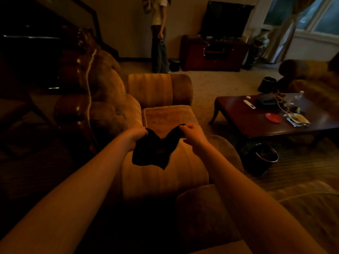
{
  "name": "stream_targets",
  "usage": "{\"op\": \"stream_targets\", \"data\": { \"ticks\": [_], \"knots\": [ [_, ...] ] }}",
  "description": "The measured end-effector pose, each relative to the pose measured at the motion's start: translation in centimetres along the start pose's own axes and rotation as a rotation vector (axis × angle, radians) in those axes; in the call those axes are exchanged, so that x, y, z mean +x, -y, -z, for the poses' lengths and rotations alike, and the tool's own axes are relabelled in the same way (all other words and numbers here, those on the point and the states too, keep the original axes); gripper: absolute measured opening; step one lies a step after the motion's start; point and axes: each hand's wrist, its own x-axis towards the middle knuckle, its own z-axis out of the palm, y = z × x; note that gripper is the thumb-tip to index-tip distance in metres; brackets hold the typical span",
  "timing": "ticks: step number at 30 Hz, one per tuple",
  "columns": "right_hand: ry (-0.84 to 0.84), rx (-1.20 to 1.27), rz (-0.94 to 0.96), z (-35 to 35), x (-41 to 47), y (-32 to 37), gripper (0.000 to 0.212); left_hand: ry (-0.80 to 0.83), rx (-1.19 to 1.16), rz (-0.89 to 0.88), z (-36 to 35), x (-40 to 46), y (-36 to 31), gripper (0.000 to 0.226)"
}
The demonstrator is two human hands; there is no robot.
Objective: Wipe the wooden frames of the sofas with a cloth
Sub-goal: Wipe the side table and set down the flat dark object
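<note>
Cloth [155,150], dark and limp, hangs stretched between two hands above the near armrest of a tan armchair [161,88]. Left hand [136,133] grips one top corner with curled fingers; right hand [191,133] pinches the other corner. Glossy dark wooden frame [73,77] runs along the chair's back at left. To the right stands a dark coffee table [256,123] with a red dish [273,118]. A bin [262,158] sits near the table. Far off, a person [159,37] stands by the wall.

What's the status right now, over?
Both hands, left and right, pinch the dark cloth over the sofa arm. Wood frame not touched. Nothing blocking.
</note>
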Motion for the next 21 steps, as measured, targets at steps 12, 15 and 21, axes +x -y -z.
{"op": "stream_targets", "data": {
  "ticks": [12, 15, 21],
  "knots": [
    [0.447, -0.159, 0.067, -16.2, 0.1, 1.2, 0.019, 0.223, 0.195, 0.058, 8.2, -1.2, 7.2, 0.02],
    [0.579, -0.186, 0.045, -19.4, 0.2, 0.6, 0.018, 0.04, 0.242, 0.158, 9.9, -1.2, 9.8, 0.032],
    [0.814, -0.338, 0.06, -25.2, 1.8, -0.1, 0.028, -0.245, 0.445, 0.381, 14.5, -1.3, 14.1, 0.034]
  ]
}}
